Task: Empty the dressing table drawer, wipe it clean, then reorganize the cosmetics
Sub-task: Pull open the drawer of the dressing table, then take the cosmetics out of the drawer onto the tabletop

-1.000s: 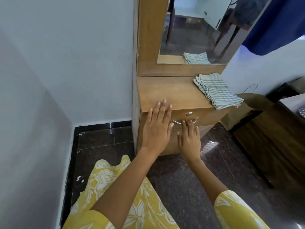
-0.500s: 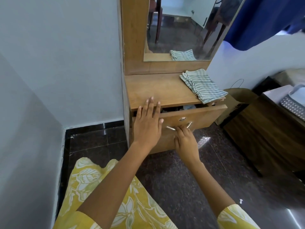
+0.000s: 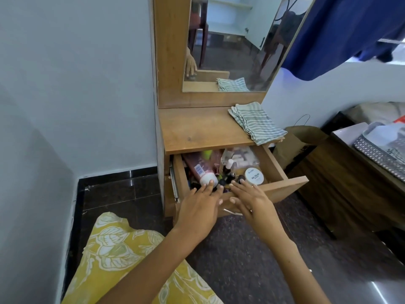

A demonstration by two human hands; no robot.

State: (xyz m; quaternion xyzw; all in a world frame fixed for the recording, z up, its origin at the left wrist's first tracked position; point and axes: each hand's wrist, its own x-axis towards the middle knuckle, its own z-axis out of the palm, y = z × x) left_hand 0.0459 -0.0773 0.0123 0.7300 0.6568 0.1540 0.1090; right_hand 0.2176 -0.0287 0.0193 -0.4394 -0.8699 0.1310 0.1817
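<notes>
Reaching with spread, empty left hand (image 3: pixel 200 202) and right hand (image 3: pixel 252 199) over open wooden drawer (image 3: pixel 285 185) crammed with cosmetics; brown plastic tube with white cap (image 3: pixel 200 170) lying front-left, judged light, smooth, possibly slippery, best gripped round mid-body.

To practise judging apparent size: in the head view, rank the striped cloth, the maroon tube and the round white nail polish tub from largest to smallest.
1. striped cloth
2. maroon tube
3. round white nail polish tub

The cloth lies farther from the camera, yet looks largest.
</notes>
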